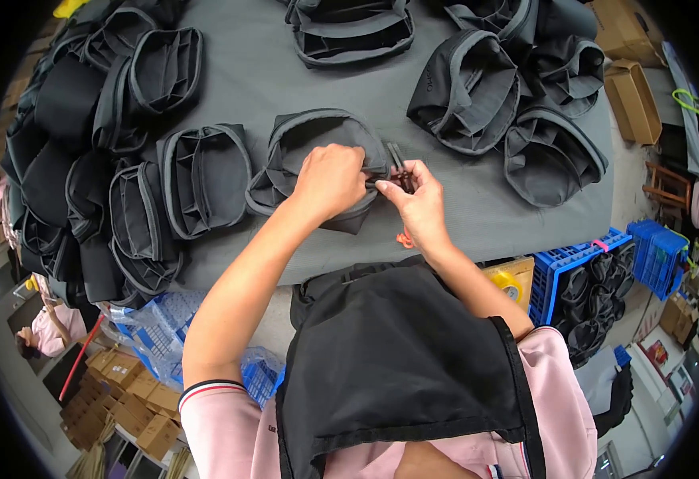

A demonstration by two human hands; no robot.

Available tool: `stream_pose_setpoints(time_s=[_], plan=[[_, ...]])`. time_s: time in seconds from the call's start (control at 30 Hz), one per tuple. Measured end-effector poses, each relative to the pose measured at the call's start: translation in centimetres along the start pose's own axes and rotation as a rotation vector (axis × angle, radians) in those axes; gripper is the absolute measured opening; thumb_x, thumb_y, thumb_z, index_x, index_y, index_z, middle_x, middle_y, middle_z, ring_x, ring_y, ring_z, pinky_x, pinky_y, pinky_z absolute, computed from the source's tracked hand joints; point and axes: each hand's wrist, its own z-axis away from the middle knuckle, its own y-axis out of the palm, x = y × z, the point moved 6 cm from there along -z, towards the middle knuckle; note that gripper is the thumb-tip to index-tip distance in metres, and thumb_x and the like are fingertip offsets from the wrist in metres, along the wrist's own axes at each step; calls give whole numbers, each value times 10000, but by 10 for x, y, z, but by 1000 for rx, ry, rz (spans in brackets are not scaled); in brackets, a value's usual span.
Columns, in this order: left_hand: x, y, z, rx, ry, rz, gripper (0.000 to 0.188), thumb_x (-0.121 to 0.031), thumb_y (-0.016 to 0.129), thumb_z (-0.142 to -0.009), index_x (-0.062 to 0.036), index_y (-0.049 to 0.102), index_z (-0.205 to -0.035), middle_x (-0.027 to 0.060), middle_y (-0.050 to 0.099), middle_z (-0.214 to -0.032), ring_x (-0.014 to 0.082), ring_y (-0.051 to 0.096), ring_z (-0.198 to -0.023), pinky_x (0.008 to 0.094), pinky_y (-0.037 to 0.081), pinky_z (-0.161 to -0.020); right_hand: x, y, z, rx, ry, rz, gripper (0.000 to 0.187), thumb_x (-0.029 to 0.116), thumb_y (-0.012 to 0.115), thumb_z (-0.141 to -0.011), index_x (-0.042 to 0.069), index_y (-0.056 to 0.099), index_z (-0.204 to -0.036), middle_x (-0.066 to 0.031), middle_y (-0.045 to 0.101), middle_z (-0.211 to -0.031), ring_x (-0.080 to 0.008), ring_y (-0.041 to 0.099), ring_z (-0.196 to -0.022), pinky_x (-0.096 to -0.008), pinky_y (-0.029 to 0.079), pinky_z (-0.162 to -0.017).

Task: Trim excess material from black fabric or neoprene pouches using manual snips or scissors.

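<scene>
In front of me on the table lies an unzipped dark grey fabric pouch (pixel 317 132), its mouth facing up. My left hand (pixel 332 182) is closed, pinching the right edge of this pouch. Close beside it, my right hand (pixel 421 206) is closed around small thread snips (pixel 397 158), whose two narrow metal blades point away from me. An orange bit (pixel 404 239) hangs below the right hand; I cannot tell whether it is a cord tied to the snips. The fingertips of both hands nearly meet at the pouch's edge, and what lies between them is hidden.
Similar pouches crowd the grey table (pixel 477 207) on the left; more stand at the far edge and far right. Blue crates (pixel 553 267) stand below the right edge, one with black pouches. A yellow tape roll (pixel 509 283) and cartons (pixel 158 435) sit lower down. Another person (pixel 50 327) is far left.
</scene>
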Motion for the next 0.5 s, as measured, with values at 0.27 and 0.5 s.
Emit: stream_pose_setpoints(time_s=[0.27, 0.5], plan=[[13, 7, -16, 37, -71, 232, 218, -154, 635, -726, 54, 598, -779, 263, 606, -769, 404, 599, -813, 463, 462, -740, -12, -4, -15, -26, 36, -45, 180, -19, 636, -751, -11, 603, -928, -42, 616, -810, -100, 570, -739, -231, 458, -688], [17, 16, -10, -57, -166, 251, 201, -126, 633, -743, 63, 574, -775, 241, 611, -724, 388, 616, -755, 449, 471, -690, -9, 1, -14, -10, 72, -118, 171, -20, 616, -767, -12, 608, -937, -54, 618, -848, -105, 570, -776, -226, 449, -702]])
